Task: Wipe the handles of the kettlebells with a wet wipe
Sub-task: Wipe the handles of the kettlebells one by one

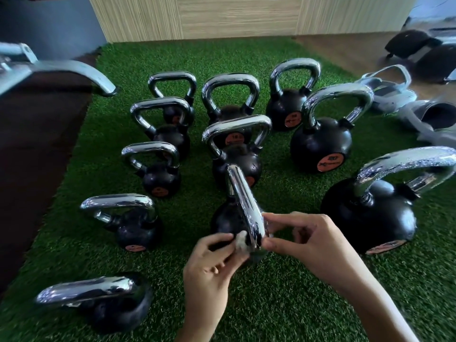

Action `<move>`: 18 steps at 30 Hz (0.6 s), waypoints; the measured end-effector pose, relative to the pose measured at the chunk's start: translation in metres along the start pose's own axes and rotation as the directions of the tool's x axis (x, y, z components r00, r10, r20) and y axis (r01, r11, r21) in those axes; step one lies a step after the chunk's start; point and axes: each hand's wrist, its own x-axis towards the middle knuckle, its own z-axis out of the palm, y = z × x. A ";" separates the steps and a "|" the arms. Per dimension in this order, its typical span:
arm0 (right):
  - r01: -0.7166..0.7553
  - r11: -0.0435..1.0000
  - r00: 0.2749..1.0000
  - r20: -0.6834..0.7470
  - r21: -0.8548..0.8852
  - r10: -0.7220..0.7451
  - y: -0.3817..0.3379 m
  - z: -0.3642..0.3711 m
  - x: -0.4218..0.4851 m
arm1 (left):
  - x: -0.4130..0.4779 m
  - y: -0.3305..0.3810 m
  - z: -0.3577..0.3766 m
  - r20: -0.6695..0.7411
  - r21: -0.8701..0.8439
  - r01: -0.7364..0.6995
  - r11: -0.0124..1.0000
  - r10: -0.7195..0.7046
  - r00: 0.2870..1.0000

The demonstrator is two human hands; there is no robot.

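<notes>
Several black kettlebells with chrome handles stand on green artificial turf (pixel 283 304). The nearest middle kettlebell (pixel 225 222) has its chrome handle (pixel 243 201) pointing toward me. A small white wet wipe (pixel 241 239) is wrapped around the near end of that handle. My left hand (pixel 212 265) pinches the wipe from the left. On the right side of the handle my right hand (pixel 303 239) pinches the wipe's other end (pixel 270 224). Much of the wipe is hidden by my fingers and the handle.
A big kettlebell (pixel 370 218) stands close on the right, smaller ones (pixel 138 228) on the left and one (pixel 108 309) at the near left. A pale metal machine foot (pixel 74 70) lies far left. A wooden box (pixel 237 16) stands behind; grey gear (pixel 394 92) lies far right.
</notes>
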 end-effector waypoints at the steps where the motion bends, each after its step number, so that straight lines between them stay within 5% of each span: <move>1: 0.048 0.996 0.998 -0.034 -0.071 -0.050 -0.001 -0.001 0.000 | 0.005 0.012 -0.005 -0.030 -0.080 0.128 0.989 -0.130 0.991; 4: 0.216 0.957 0.963 -0.122 -0.192 -0.242 -0.012 -0.002 -0.001 | 0.027 0.050 -0.020 0.111 -0.380 0.403 0.832 -0.392 0.913; 9: 0.398 0.911 0.901 -0.143 -0.110 -0.410 -0.034 0.001 0.007 | 0.053 0.107 -0.027 0.301 -0.459 0.458 0.761 -0.351 0.887; 14: 0.372 0.928 0.897 -0.270 0.030 -0.351 -0.032 -0.006 0.012 | 0.070 0.114 -0.025 0.411 -0.261 0.464 0.846 -0.338 0.847; 16: 0.324 0.946 0.891 -0.346 0.028 -0.295 -0.029 -0.011 0.013 | 0.080 0.105 -0.029 0.333 -0.026 0.287 0.958 -0.263 0.906; 18: 0.229 0.973 0.884 -0.421 0.008 -0.205 -0.018 -0.015 0.017 | 0.088 0.102 -0.028 0.370 0.316 0.064 0.947 -0.185 0.910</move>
